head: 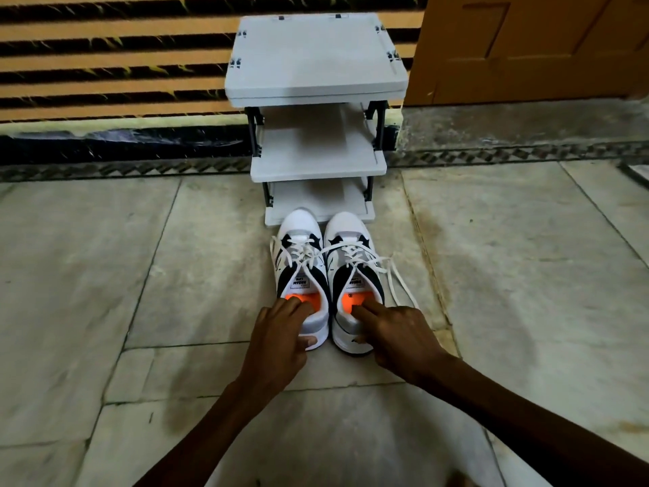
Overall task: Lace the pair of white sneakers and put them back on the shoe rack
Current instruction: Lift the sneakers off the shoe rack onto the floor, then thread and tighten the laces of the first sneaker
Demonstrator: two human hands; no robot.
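Two white sneakers with dark side panels and orange insoles stand side by side on the floor, toes toward the rack. My left hand point(281, 332) grips the heel of the left sneaker point(300, 247), fingers inside the opening and thumb on the back. My right hand point(393, 335) holds the heel of the right sneaker point(351, 247) the same way. White laces run through the eyelets of both; loose ends trail to the right on the floor. The grey shoe rack point(316, 159) stands just beyond the toes, its shelves bare.
The rack stands against a striped wall point(105, 65). A wooden door point(526, 47) is at the upper right. Pale stone floor tiles point(140, 258) spread on both sides of the shoes.
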